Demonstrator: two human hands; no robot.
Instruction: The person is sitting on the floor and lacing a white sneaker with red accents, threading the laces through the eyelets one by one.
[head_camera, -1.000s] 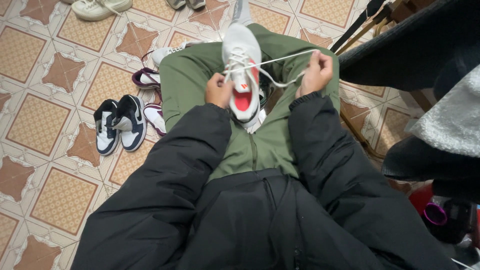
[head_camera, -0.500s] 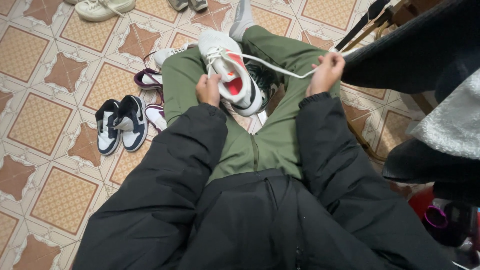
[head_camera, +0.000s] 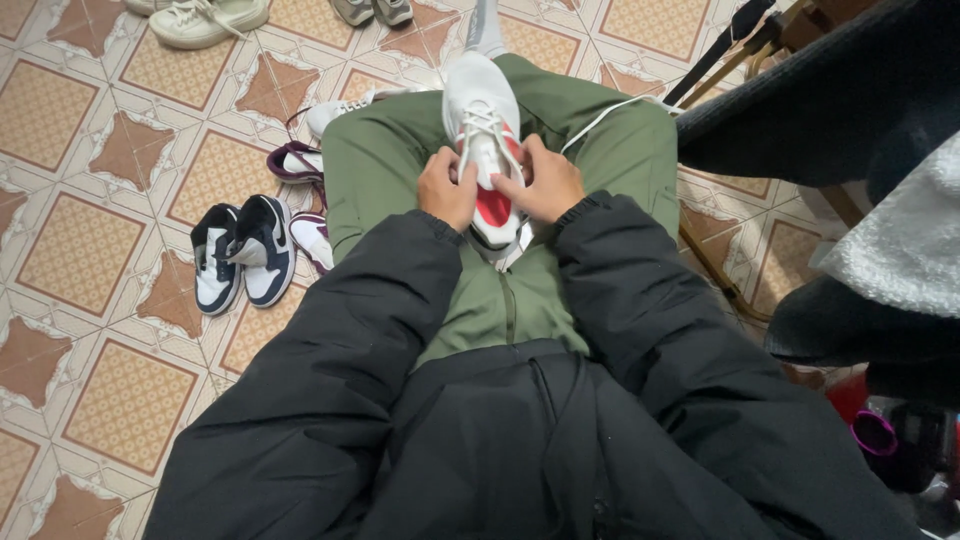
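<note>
Hands (head_camera: 500, 188) (both curled), gripping white sneaker (head_camera: 482, 110) laces

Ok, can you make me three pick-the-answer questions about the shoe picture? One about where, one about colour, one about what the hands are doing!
1. Where is the white sneaker?
A. on the person's lap
B. on the floor tiles
C. on a shelf

2. What colour is its inside?
A. blue
B. red
C. yellow

3. What are the left hand and right hand doing?
A. resting apart on the floor
B. holding a cup
C. both gripping the sneaker at its laces

Answers: 1 A, it lies on the green trousers. 2 B, red shows in the opening. 3 C, both hands close on its sides.
</note>
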